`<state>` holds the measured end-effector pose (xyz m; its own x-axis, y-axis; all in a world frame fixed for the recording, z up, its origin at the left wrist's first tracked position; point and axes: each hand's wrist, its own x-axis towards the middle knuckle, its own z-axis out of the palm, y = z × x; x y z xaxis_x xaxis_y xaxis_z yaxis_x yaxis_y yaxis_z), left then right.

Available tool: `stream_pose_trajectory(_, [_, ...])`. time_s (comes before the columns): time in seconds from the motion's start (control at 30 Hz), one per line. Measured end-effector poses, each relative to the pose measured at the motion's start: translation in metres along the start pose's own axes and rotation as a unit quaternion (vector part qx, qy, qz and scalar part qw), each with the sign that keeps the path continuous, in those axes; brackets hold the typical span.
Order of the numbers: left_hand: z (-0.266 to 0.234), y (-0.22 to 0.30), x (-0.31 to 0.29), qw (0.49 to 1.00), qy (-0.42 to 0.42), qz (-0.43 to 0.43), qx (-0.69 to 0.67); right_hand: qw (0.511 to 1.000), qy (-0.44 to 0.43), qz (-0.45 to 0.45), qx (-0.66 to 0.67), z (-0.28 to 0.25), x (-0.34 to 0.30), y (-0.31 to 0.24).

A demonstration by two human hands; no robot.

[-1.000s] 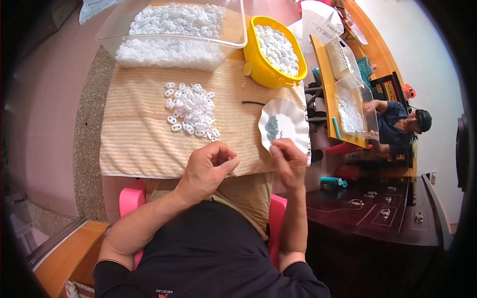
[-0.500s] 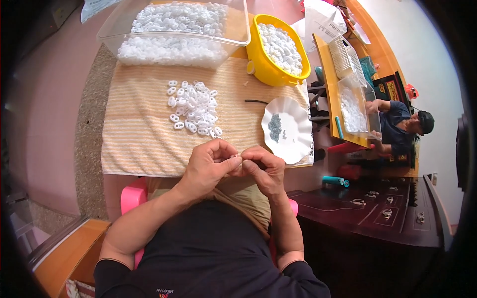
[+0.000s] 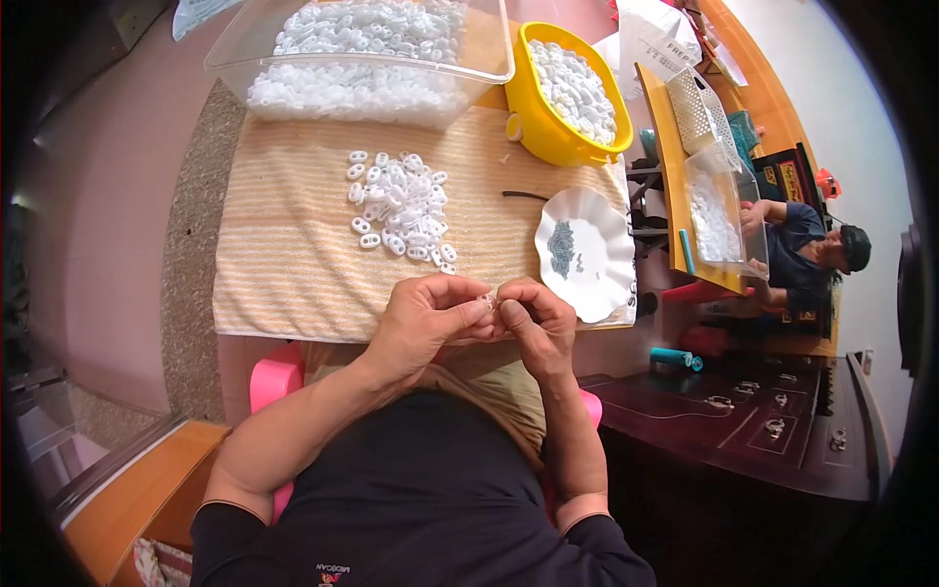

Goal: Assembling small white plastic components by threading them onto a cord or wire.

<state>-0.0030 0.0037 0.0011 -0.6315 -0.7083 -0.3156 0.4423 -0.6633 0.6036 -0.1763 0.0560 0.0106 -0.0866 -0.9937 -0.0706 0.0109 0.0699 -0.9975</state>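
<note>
My left hand [image 3: 428,321] is closed in a pinch, holding a small white plastic piece [image 3: 489,301] between thumb and fingertips. My right hand [image 3: 540,325] meets it from the other side, its thumb and forefinger pinched against the same piece. Anything else between the right fingertips is too small to make out. Just beyond my hands, on a striped beige towel [image 3: 284,225], lies a loose heap of white oval plastic pieces with two holes [image 3: 406,210]. To the right, a white scalloped plate [image 3: 606,249] carries a cluster of tiny dark grey parts [image 3: 561,247].
A clear bin [image 3: 479,83] of white pieces stands at the far edge, beside a yellow tub [image 3: 533,127] of similar pieces. A thin black rod [image 3: 524,195] lies near the plate. At the right, a person [image 3: 807,240] sits at another table [image 3: 665,176]. A pink chair [image 3: 276,377] is under me.
The whole view has shifted slightly, moving the scene rightward. My hands stay together at the towel's near edge, and the white piece shows a little more between the fingertips.
</note>
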Motion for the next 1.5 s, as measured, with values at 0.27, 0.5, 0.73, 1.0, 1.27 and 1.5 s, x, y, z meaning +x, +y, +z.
stream_pose_trajectory(0.27, [0.001, 0.003, -0.001, 1.000, 0.005, -0.013, -0.001, 1.000, 0.012, 0.004, 0.002, 0.002, 0.000, 0.005])
stream_pose_trajectory(0.5, [0.002, 0.002, -0.001, 1.000, 0.005, -0.003, -0.002, 1.000, 0.010, 0.007, 0.007, 0.001, 0.001, 0.007])
stream_pose_trajectory(0.73, [0.001, 0.001, 0.000, 1.000, 0.010, -0.008, -0.006, 1.000, 0.004, 0.008, 0.024, 0.002, 0.001, 0.004])
stream_pose_trajectory(1.0, [0.000, 0.002, 0.000, 1.000, 0.003, -0.017, -0.012, 0.999, 0.007, 0.019, 0.032, 0.005, 0.002, -0.002])
stream_pose_trajectory(1.27, [0.000, 0.001, 0.000, 0.999, 0.004, -0.026, -0.026, 0.999, 0.001, 0.029, 0.031, 0.000, 0.003, 0.002])
stream_pose_trajectory(1.5, [-0.001, 0.002, 0.000, 0.999, -0.009, -0.029, -0.023, 0.995, -0.012, 0.058, 0.083, -0.004, 0.002, 0.008])
